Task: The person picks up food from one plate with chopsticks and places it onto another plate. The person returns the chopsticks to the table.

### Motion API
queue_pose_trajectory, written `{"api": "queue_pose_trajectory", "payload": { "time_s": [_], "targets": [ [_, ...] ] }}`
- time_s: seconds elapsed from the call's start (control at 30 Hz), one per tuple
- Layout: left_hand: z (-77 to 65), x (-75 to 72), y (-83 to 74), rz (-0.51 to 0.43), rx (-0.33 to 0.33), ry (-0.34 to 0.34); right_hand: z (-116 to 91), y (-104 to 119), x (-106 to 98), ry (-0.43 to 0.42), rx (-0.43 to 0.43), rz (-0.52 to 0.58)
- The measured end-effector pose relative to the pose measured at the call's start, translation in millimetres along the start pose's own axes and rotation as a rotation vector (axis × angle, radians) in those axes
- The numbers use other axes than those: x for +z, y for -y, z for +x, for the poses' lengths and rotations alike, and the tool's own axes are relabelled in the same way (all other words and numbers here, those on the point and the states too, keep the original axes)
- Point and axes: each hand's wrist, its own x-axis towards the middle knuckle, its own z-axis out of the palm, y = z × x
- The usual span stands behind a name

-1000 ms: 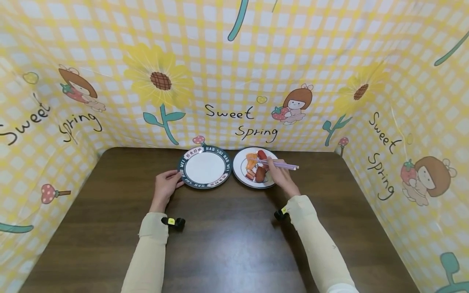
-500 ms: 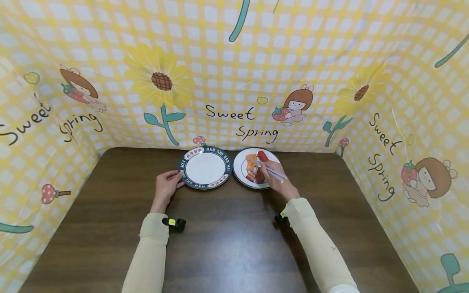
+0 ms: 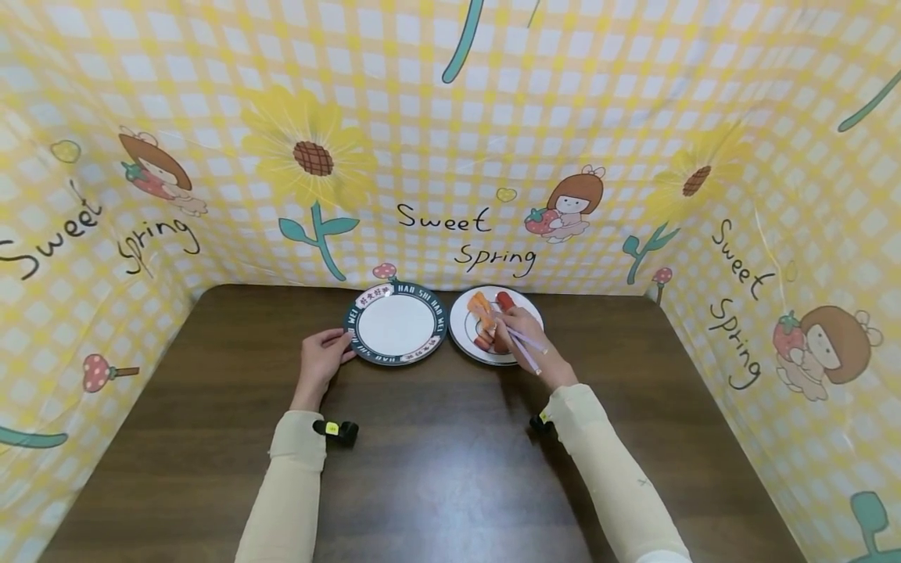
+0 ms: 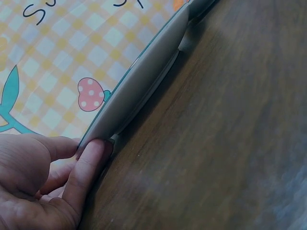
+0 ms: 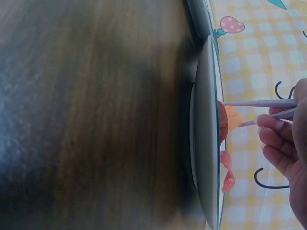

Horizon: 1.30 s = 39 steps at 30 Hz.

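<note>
At the left plate (image 3: 396, 324), white with a dark green lettered rim, my left hand (image 3: 324, 358) pinches the near-left edge; in the left wrist view, the thumb and fingers (image 4: 88, 165) clasp its rim. My right hand (image 3: 529, 344) holds a pair of light purple chopsticks (image 3: 524, 342) above the right plate (image 3: 461, 344), which is white with a thin dark edge. Their tips reach an orange food piece (image 5: 233, 117), seen from the side in the right wrist view. A red sausage (image 3: 504, 300) and other reddish-brown pieces lie beside it, partly hidden by the hand.
Both plates stand side by side near the far edge of a dark wooden table (image 3: 422, 453). A yellow checked cloth (image 3: 436, 141) with printed flowers and lettering rises behind and on both sides.
My right hand has turned, so the chopsticks' rear ends swing down toward me. The orange piece at their tips has shifted slightly left. My left hand keeps its hold on the plate.
</note>
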Motion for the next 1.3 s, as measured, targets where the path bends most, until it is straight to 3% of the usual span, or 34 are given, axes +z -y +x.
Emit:
{"api": "queue_pose_trajectory", "payload": {
  "time_s": [0.13,0.23,0.37,0.67,0.87,0.97,1.1,1.3],
  "targets": [
    [-0.2,0.0,0.6,-0.005,0.003,0.003,-4,-8,9,-0.028,-0.073,-0.019],
    [-0.3,-0.4,0.4,0.007,0.002,0.015,-6,-8,10,-0.007,-0.081,0.024],
    [-0.5,0.9,-0.3,0.018,-0.002,0.013,-9,-5,4,0.036,-0.081,0.035],
    [-0.9,1.4,-0.2,0.016,-0.009,0.007,-16,8,-6,0.039,-0.154,0.015],
    [-0.9,1.3,0.3,0.012,0.005,0.001,-16,9,-12,0.120,-0.119,0.086],
    [-1.5,1.3,0.0,0.009,0.006,-0.006,-14,5,-11,0.088,-0.083,0.159],
    [-2.2,2.0,0.0,0.012,0.008,-0.003,-11,-5,-7,0.011,-0.088,0.178],
    [-1.9,1.4,-0.2,0.012,0.010,0.000,-8,-6,-7,0.033,-0.079,0.160]
  ]
}}
